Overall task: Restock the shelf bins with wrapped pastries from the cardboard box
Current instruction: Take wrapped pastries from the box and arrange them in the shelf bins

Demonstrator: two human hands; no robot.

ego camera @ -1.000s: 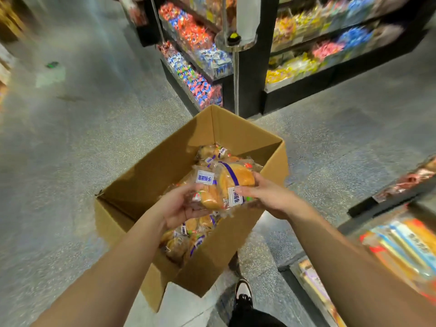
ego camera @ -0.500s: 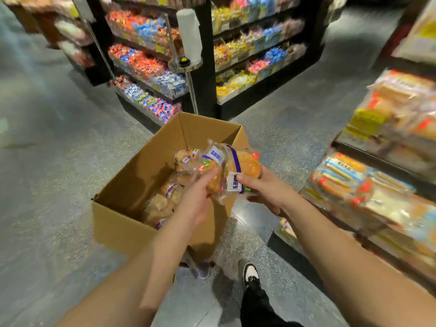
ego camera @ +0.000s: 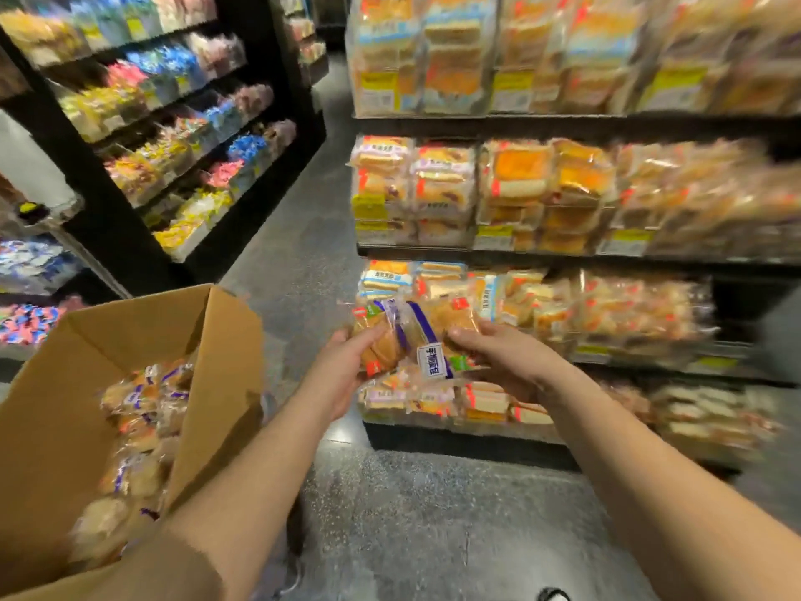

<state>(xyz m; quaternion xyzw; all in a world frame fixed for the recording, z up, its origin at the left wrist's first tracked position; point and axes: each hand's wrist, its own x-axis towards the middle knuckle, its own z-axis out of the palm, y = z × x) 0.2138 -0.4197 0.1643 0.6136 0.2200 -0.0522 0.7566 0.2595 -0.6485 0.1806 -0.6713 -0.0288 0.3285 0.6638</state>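
At far left a dark rack (ego camera: 182, 136) holds blurred bags of coloured sweets. Below it the open box (ego camera: 56, 431) stands on the speckled floor (ego camera: 411, 514), its near flap raised, with wrapped pastries (ego camera: 134, 431) piled inside.

The left hand (ego camera: 342, 375) reaches forward just right of the box. Its grip is closed: thumb on top and fingers curled beneath a clear pack holding a golden bun (ego camera: 377, 340). Touching that pack on the right is a second pack (ego camera: 433, 336) with a purple stripe and a white label. The right hand (ego camera: 498, 353) grips this one, thumb over its top edge, fingers wrapped under. Both packs are held in the air, clear of the box, right in front of the lower bins.

Behind and to the right the shelf (ego camera: 563, 123) rises in tiers, its bins (ego camera: 520, 305) packed with wrapped cakes and breads, blurred toward the right edge. A shoe tip (ego camera: 552, 595) shows at the bottom.
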